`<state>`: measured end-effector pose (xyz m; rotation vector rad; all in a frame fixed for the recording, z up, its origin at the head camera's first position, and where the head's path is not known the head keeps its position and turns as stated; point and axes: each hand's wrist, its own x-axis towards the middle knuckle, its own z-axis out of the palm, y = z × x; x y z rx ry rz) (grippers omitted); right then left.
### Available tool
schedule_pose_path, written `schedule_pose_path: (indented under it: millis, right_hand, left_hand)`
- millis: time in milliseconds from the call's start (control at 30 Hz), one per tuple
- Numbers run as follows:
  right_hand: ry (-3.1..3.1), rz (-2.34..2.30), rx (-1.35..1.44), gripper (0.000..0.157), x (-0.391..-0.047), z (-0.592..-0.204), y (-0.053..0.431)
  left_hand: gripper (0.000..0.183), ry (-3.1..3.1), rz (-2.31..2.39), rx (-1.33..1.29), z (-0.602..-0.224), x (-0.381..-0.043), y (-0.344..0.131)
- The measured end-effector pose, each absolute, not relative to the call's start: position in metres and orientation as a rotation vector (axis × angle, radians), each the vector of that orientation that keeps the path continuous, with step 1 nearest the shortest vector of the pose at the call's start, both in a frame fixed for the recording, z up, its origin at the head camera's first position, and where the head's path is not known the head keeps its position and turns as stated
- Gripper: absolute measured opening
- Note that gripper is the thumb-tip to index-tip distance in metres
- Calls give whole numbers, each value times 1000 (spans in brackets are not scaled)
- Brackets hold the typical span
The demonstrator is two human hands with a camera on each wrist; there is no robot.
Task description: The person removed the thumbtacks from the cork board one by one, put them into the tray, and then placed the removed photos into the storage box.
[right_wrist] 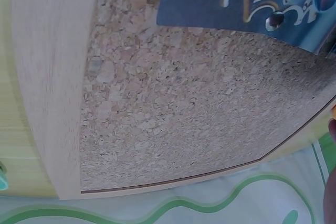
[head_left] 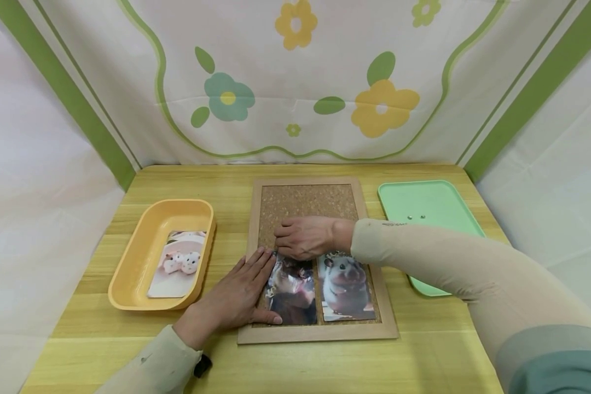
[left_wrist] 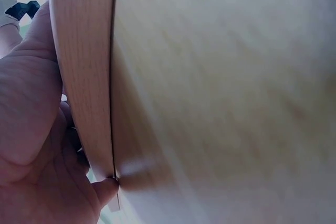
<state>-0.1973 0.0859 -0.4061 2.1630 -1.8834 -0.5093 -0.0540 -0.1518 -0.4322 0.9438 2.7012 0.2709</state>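
Observation:
A cork board (head_left: 307,200) in a wooden frame lies on the table with two photos side by side on its near half. My left hand (head_left: 241,290) rests flat across the frame's left side, fingertips and thumb on the left edge of the dark, glossy photo (head_left: 293,295). In the left wrist view its little finger lies along the frame's side (left_wrist: 84,77). Over that photo's top edge is my right hand (head_left: 305,236), fingers curled; I cannot tell whether a tack is under them. To the right lies the hamster photo (head_left: 347,290), with a silver thumbtack (right_wrist: 274,20) near its top.
On the left stands a yellow basket (head_left: 123,268) with a photo (head_left: 177,265) of white spotted figures inside. A green tray (head_left: 423,194) on the right carries two small silver tacks (head_left: 416,218); my right forearm crosses over it. A flowered curtain (head_left: 276,71) hangs behind the table.

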Motion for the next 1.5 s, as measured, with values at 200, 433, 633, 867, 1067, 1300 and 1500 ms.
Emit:
schedule_pose_path:
  millis: [200,433,633,867,1067,1300,1500]
  right_hand:
    - [-1898,-486,2168,33,-198,-407,86]
    - [-1930,-484,2167,32,-198,-408,86]
    - [-1913,-481,2145,32,-197,-409,86]
    - [-1918,-456,2131,31,-196,-410,86]
    - [-1943,-407,2119,27,-196,-412,88]
    - [-1955,-428,2062,24,-194,-414,90]
    - [-2002,-444,2054,24,-194,-413,89]
  left_hand:
    - [123,2697,278,940,-433,-54,-151]
    - [124,2697,278,937,-433,-54,-152]
    - [124,2702,292,938,-435,-55,-152]
    - [124,2702,301,935,-436,-55,-153]
    - [123,2704,306,951,-436,-55,-152]
    - [123,2702,309,947,-436,-56,-152]
    - [123,2699,306,945,-436,-55,-153]
